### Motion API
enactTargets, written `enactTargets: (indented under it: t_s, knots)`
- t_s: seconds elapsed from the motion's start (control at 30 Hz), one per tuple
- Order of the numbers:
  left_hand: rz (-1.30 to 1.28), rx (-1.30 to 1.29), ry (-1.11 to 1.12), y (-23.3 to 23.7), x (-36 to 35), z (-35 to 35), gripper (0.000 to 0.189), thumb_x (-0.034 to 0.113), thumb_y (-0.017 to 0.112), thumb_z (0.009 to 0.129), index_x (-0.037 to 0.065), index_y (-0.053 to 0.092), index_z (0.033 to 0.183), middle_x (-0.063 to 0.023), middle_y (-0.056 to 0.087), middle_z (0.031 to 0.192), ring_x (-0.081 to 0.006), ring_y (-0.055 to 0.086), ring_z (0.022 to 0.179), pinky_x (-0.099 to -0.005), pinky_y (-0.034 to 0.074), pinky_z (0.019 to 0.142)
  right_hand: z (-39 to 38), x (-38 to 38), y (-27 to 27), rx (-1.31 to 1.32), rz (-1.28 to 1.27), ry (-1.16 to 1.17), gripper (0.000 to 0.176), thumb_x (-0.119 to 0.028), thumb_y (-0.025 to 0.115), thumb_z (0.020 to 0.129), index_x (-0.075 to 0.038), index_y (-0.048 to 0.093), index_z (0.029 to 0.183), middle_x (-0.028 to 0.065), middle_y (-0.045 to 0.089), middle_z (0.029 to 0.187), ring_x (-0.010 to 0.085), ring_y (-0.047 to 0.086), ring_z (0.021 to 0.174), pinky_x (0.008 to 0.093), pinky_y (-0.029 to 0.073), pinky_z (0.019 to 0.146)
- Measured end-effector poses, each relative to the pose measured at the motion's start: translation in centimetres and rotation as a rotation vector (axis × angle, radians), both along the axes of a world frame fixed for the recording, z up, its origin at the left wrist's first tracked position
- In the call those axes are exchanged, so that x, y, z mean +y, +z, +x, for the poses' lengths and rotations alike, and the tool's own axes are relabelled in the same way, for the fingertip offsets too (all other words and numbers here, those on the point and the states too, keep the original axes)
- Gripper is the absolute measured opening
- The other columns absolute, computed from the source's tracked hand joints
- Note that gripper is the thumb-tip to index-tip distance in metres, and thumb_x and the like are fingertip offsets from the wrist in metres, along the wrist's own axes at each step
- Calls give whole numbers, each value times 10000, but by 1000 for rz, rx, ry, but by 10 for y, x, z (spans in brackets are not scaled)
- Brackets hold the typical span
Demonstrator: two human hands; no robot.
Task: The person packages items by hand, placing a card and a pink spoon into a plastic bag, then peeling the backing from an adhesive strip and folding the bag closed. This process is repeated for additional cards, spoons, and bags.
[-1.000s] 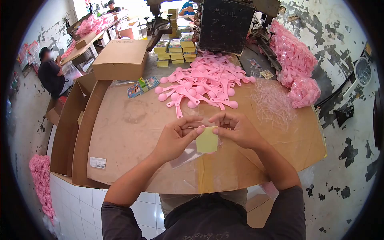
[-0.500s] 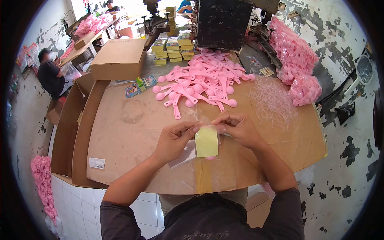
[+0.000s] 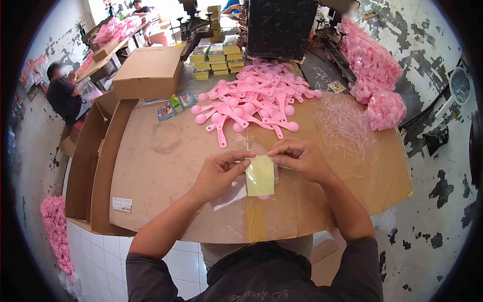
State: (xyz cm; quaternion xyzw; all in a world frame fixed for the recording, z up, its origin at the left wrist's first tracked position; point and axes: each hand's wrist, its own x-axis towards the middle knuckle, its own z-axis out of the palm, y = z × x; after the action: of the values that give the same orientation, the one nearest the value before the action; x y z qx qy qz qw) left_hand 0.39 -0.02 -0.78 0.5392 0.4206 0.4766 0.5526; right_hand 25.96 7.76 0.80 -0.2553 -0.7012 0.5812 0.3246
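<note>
My left hand (image 3: 220, 172) and my right hand (image 3: 301, 161) pinch the top edge of a small clear plastic bag, one at each corner. A pale yellow card (image 3: 260, 177) shows through the bag, hanging over the cardboard tabletop. A bit of pink plastic (image 3: 264, 197) peeks out below the card; the rest of it is hidden. Beside my left hand, a clear plastic sleeve (image 3: 230, 197) lies on the cardboard. Beyond both hands spreads a heap of pink measuring spoons (image 3: 251, 95), with handles pointing in many directions.
Stacks of cards (image 3: 217, 59) and a closed carton (image 3: 148, 70) stand at the back. Small printed packets (image 3: 176, 105) lie at back left. An open box (image 3: 95, 166) borders the left edge. Thin plastic strips (image 3: 347, 121) and bagged pink spoons (image 3: 385, 108) are at right. A person (image 3: 63, 95) sits far left.
Both hands keep their pinch on the bag's top edge, with only tiny finger shifts. The camera view has tilted slightly.
</note>
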Motion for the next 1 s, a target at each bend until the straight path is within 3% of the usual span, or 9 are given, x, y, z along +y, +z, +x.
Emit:
enactTargets:
  t_s: [0.17,0.27,0.43,0.53,0.63,0.73,0.8,0.9,1.0]
  knots:
    - [11,27,24,1,0,0,278,61,616,1040,-31,674,1296,-102,746,1138,-133,705,1008,-299,598,895,-5,-7,2,65,-139,-67,296,-37,698,974,24,669,1262,45,691,1052,92,654,936,253,530,788]
    - [52,-26,63,4,0,0,284,59,611,1041,-31,662,1305,-102,744,1147,-143,708,1013,-301,597,900,-3,-13,9,-49,1,34,351,-22,692,972,30,625,1312,51,697,1078,97,656,949,263,538,807]
    - [160,-109,140,13,-3,4,372,90,634,1035,-12,575,1388,-99,735,1111,-138,695,1025,-274,566,927,-3,-9,1,-65,-41,95,321,-8,692,966,38,637,1279,41,699,1067,97,656,960,270,541,832]
    - [210,-58,75,15,-4,8,430,97,663,1015,-1,538,1415,-106,725,1120,-138,701,1025,-272,578,874,-7,-11,12,11,-30,88,303,-15,692,968,31,647,1265,35,700,1059,95,655,959,272,540,834]
    - [-2,38,-60,17,-2,-12,402,105,678,1004,8,573,1379,-103,711,1143,-131,703,975,-277,588,790,-6,-4,15,5,70,16,286,-51,694,975,6,662,1254,33,709,1063,94,659,955,277,539,818]
    - [69,19,206,26,8,-45,360,136,688,1003,7,605,1329,-78,704,1137,-111,689,897,-278,581,720,8,8,29,-211,324,-138,289,-116,711,967,-20,677,1237,44,724,1066,113,671,931,299,537,799]
    - [324,-291,529,32,19,-81,319,167,664,1026,29,622,1311,-51,703,1139,-103,668,848,-275,578,717,21,11,40,-344,447,-198,313,-160,730,949,-29,686,1230,65,728,1068,145,681,924,323,538,788]
    - [576,-519,887,69,22,-142,411,327,504,1107,25,578,1375,-91,673,1294,-192,658,1187,-341,523,1062,38,14,44,-448,506,-222,367,-210,753,919,-30,693,1233,106,718,1088,212,687,964,364,538,800]
    - [453,-566,949,67,27,-145,434,297,535,1089,14,555,1417,-93,691,1246,-205,657,1168,-328,502,1015,51,17,29,-560,615,-258,396,-235,762,906,-31,699,1240,131,687,1129,269,664,1048,395,526,865]
